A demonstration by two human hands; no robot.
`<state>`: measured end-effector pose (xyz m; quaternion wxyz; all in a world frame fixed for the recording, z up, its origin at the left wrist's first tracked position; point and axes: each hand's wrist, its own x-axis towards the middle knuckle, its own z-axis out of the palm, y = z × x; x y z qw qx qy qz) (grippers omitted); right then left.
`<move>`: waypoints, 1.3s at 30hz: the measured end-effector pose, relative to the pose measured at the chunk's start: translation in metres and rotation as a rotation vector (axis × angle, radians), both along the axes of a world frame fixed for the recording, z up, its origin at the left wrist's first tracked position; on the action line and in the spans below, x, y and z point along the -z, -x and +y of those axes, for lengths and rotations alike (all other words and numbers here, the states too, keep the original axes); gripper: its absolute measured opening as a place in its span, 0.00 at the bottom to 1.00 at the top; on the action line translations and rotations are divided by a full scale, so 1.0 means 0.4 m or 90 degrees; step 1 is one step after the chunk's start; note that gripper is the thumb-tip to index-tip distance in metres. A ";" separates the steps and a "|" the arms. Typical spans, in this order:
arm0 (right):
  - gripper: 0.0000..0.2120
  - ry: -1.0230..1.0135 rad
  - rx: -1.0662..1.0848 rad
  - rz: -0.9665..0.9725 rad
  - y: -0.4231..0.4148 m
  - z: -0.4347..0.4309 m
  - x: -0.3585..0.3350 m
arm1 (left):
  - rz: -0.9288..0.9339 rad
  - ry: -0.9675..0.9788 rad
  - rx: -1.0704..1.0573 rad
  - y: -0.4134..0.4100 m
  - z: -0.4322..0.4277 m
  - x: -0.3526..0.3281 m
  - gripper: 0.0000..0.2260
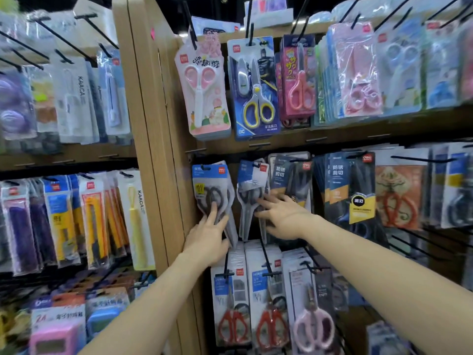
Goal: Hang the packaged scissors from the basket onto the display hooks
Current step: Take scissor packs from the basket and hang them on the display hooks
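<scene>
Two packs of black-handled scissors hang side by side on the middle row of hooks. My left hand [208,234] presses with straight fingers against the lower part of the left pack [212,190], which has a blue header and a yellow tag. My right hand [280,216] lies with spread fingers on the right pack [252,190], touching its handle area. Both packs hang from short black hooks [204,167]. No basket is in view.
A wooden upright [156,149] divides this bay from a left bay of cutters and pens. Above hang children's scissors [252,90]; below, red and pink scissors [271,324]. Long bare black hooks [422,242] jut out at the right.
</scene>
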<state>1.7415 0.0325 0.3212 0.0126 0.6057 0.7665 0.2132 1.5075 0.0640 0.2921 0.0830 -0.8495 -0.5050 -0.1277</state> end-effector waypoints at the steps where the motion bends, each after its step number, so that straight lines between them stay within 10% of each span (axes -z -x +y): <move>1: 0.26 -0.002 -0.008 0.014 -0.004 -0.016 0.003 | -0.014 0.016 0.006 0.003 0.001 -0.010 0.32; 12: 0.24 -0.019 -0.057 0.241 -0.063 -0.421 0.196 | -0.146 -0.047 0.260 -0.022 -0.235 0.059 0.20; 22: 0.17 -0.023 0.140 0.351 -0.283 -0.709 0.584 | 0.012 0.104 0.575 -0.292 -0.421 0.431 0.14; 32: 0.20 0.266 0.472 0.401 -0.501 -0.975 1.057 | 0.020 0.264 0.511 -0.517 -0.595 0.909 0.35; 39: 0.39 0.486 0.490 0.465 -0.583 -0.936 1.340 | -0.051 0.363 0.473 -0.542 -0.618 0.981 0.30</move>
